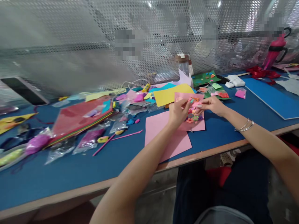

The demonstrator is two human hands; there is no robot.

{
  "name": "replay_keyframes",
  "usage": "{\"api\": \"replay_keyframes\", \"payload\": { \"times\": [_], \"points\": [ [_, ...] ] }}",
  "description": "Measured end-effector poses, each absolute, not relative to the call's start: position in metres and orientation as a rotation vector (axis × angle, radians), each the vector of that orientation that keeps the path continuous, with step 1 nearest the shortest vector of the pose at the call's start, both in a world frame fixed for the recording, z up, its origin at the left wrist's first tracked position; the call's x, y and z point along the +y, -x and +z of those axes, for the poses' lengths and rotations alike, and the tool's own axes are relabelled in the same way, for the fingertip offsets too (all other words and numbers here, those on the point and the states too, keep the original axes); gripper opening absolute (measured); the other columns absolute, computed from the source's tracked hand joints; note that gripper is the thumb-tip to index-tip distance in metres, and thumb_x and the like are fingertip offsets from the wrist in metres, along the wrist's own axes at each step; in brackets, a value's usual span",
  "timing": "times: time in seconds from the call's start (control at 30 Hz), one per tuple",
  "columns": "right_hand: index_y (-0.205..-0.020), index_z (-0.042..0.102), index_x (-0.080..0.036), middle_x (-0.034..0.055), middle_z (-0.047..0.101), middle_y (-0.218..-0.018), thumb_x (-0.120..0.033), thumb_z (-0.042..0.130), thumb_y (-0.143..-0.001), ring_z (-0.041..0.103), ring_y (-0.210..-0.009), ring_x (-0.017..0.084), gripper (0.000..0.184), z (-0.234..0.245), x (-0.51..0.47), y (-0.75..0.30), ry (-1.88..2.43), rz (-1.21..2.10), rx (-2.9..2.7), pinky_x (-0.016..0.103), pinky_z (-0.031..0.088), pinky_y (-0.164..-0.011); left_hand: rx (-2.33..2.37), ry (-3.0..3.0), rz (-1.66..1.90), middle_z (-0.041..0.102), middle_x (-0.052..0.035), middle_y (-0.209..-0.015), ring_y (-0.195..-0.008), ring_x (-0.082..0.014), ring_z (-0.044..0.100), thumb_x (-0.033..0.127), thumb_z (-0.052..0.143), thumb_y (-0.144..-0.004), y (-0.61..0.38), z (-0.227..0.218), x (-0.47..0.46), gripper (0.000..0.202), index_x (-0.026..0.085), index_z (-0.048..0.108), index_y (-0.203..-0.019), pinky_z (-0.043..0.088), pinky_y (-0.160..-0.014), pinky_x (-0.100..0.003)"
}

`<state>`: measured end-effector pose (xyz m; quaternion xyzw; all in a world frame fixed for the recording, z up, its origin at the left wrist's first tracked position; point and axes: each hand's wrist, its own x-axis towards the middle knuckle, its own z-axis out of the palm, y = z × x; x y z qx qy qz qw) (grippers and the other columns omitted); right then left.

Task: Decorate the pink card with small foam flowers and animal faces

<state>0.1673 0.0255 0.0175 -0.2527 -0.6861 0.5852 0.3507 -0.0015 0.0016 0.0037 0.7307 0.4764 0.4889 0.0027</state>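
Observation:
Both my hands meet over a pink sheet point(199, 126) decorated with several small colourful flower shapes point(189, 120). My left hand point(177, 112) is closed in a pinch at the sheet's left side. From the right, my right hand point(213, 105) pinches with thumb and forefinger. Between the fingertips of both shows a small pink piece point(194, 106); its exact kind is too blurred to tell. Another pink sheet point(156, 127) lies flat on the blue table, partly under the decorated sheet and my left forearm.
A yellow sheet point(171, 95) and a lidded jar point(183, 63) stand behind my hands. To the left are stacked coloured sheets point(74, 119), clay packets point(90, 138) and pink sticks point(104, 145). Rightward lie a white earbud case point(235, 81), a pink packet point(240, 93) and a blue board point(273, 96).

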Motion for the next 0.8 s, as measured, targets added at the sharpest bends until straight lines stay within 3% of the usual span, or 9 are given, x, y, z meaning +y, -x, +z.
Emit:
{"api": "replay_keyframes", "payload": {
  "times": [0.23,0.4,0.57,0.8],
  "points": [
    [-0.069,0.066,-0.009,0.0069,0.068,-0.068,-0.019,0.063,-0.061,0.065,-0.067,0.019,0.013,0.024,0.025,-0.17,0.65,1.563,-1.573,0.037,0.048,-0.077,1.522,-1.954,1.749,0.065,-0.004,-0.069,-0.062,-0.0128,0.059,0.041,0.048,-0.079,0.015,0.003,0.01,0.032,0.014,0.065,-0.081,0.042,-0.057,-0.021],
    [-0.073,0.067,-0.012,0.0045,0.068,-0.071,-0.023,0.064,-0.06,0.064,-0.071,0.017,0.017,0.022,0.028,-0.17,0.63,1.569,-1.538,0.035,0.048,-0.078,1.245,-1.976,1.434,0.066,-0.0055,-0.079,-0.071,-0.0144,0.06,0.045,0.039,-0.083,0.008,-0.002,0.01,0.04,0.014,0.062,-0.094,0.047,-0.062,-0.023],
    [-0.077,0.066,-0.013,0.0035,0.066,-0.076,-0.024,0.063,-0.064,0.061,-0.074,0.015,0.018,0.018,0.03,-0.168,0.694,1.531,-1.722,0.03,0.049,-0.073,1.142,-2.041,1.303,0.065,-0.0058,-0.09,-0.075,-0.0145,0.061,0.04,0.047,-0.08,-0.001,-0.003,0.001,0.034,0.015,0.059,-0.1,0.049,-0.065,-0.023],
    [-0.096,0.063,-0.015,0.0036,0.064,-0.093,-0.023,0.064,-0.064,0.059,-0.082,0.015,0.033,0.014,0.03,-0.168,0.645,1.354,-1.847,0.03,0.048,-0.077,1.208,-2.109,1.424,0.066,-0.0053,-0.081,-0.069,-0.0128,0.061,0.03,0.051,-0.077,-0.003,0.0,0.001,0.025,0.014,0.061,-0.094,0.049,-0.061,-0.021]
  ]
}}
